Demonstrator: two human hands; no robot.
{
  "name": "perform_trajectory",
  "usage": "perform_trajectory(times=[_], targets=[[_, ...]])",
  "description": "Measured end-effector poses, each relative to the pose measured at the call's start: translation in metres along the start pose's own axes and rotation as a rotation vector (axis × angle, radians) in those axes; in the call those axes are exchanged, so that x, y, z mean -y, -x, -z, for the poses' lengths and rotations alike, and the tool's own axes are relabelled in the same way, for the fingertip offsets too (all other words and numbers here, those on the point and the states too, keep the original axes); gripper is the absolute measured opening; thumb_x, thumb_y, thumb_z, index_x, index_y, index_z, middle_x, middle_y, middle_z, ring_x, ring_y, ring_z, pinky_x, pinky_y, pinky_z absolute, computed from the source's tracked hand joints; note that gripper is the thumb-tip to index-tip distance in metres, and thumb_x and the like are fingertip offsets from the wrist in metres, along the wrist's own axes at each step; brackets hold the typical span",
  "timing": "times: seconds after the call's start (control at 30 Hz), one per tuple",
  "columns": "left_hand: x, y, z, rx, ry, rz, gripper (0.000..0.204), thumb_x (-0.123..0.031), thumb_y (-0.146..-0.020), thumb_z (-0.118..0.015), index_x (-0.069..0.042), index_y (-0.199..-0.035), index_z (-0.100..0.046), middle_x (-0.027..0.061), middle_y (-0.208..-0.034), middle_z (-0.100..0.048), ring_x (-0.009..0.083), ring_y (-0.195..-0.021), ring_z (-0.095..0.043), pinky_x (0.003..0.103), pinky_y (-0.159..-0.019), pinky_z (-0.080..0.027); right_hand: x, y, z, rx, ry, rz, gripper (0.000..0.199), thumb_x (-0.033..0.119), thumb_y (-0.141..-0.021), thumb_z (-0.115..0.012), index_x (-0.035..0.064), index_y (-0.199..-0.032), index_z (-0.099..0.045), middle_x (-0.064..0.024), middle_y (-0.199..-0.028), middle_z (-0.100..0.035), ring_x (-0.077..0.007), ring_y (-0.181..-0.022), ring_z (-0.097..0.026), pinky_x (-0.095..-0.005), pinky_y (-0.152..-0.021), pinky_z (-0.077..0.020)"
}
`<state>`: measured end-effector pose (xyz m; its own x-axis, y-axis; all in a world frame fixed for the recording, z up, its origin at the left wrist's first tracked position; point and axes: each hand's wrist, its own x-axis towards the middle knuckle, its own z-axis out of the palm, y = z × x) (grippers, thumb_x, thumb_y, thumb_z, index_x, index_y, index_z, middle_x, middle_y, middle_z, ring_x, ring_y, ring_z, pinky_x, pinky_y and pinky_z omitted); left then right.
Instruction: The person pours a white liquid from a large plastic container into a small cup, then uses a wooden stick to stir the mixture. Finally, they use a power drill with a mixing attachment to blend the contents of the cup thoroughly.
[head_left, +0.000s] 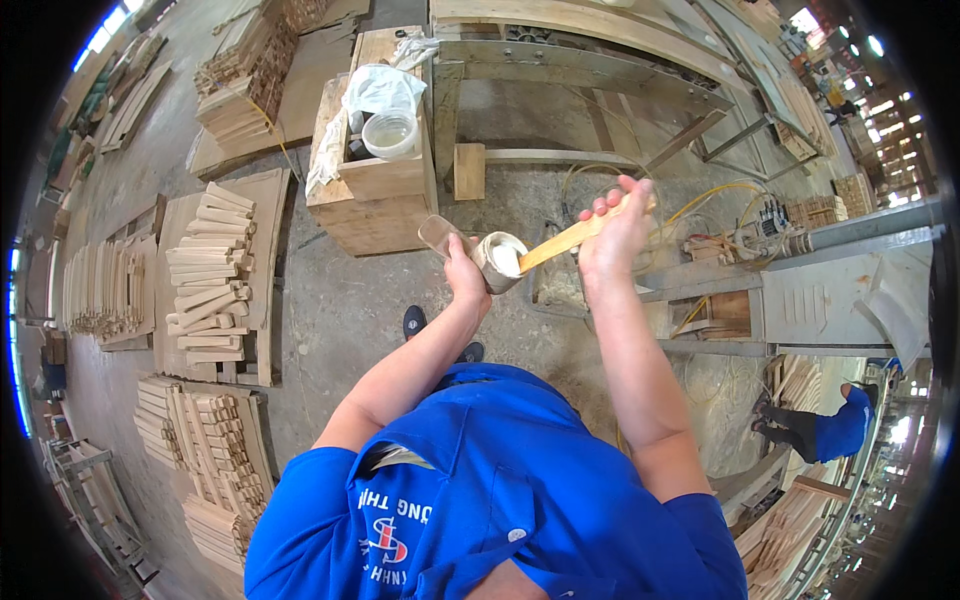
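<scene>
My left hand [466, 270] is wrapped round a small tub [500, 265] that leans toward my right side. White paste [507, 255] shows inside its mouth. A flat, pale, rounded piece [435, 234] sticks out past the fingers of the same hand; what it is I cannot make out. In my right hand [617, 235] is a flat yellowish wooden stick [560, 243], gripped near its upper end. The stick slants down to the left, and its lower end is at the tub's rim, by the paste.
Ahead stands a wooden box [375, 215] carrying a clear plastic bucket [391, 134] and white cloths [378, 90]. Stacked wooden pieces [212, 275] lie to the left. A metal machine frame [830, 240] with yellow hoses [715, 190] is at the right. Another person [840, 425] works farther right.
</scene>
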<state>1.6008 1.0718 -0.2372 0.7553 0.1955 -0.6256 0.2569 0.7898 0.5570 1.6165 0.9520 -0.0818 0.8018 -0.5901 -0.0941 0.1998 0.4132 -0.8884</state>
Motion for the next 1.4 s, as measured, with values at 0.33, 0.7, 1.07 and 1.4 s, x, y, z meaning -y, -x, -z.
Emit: perform_trajectory(times=[0.33, 0.7, 1.07, 1.4], targets=[[-0.015, 0.005, -0.006, 0.236, 0.129, 0.125, 0.048, -0.045, -0.092, -0.030, -0.002, -0.103, -0.049, 0.0124, -0.100, -0.060, 0.0255, -0.096, -0.057, 0.039, -0.086, -0.045, 0.026, 0.027, -0.031, 0.481, -0.208, 0.172, 0.046, 0.048, -0.091, -0.039, 0.0025, -0.092, -0.047, -0.0011, -0.066, -0.041, -0.0106, -0.059, -0.039, -0.0260, -0.056, -0.0368], [-0.034, 0.004, -0.008, 0.316, 0.139, 0.321, 0.050, -0.043, -0.092, -0.031, 0.000, -0.108, -0.049, 0.0151, -0.102, -0.059, 0.0277, -0.096, -0.059, 0.041, -0.088, -0.046, 0.038, 0.039, -0.033, 0.861, 0.033, 0.096, 0.055, 0.052, -0.089, -0.040, -0.0014, -0.080, -0.051, -0.0066, -0.058, -0.050, -0.0149, -0.053, -0.051, -0.0266, -0.052, -0.0430], [-0.046, 0.026, -0.023, 0.406, -0.007, 0.366, 0.048, -0.043, -0.092, -0.029, -0.001, -0.098, -0.052, 0.0150, -0.091, -0.060, 0.0254, -0.083, -0.061, 0.040, -0.078, -0.049, 0.027, 0.034, -0.017, 1.149, 0.058, 0.114, 0.065, 0.065, -0.083, -0.032, 0.0033, -0.082, -0.051, -0.0114, -0.059, -0.052, -0.0211, -0.054, -0.051, -0.0358, -0.056, -0.0446], [-0.037, 0.011, -0.010, 0.299, -0.040, 0.095, 0.050, -0.044, -0.091, -0.036, 0.002, -0.101, -0.052, 0.0140, -0.094, -0.060, 0.0227, -0.085, -0.060, 0.036, -0.076, -0.048, 0.037, 0.036, -0.030, 0.629, -0.070, 0.274, 0.056, 0.055, -0.088, -0.038, 0.0000, -0.080, -0.046, -0.0078, -0.061, -0.048, -0.0163, -0.054, -0.049, -0.0285, -0.053, -0.0430]])
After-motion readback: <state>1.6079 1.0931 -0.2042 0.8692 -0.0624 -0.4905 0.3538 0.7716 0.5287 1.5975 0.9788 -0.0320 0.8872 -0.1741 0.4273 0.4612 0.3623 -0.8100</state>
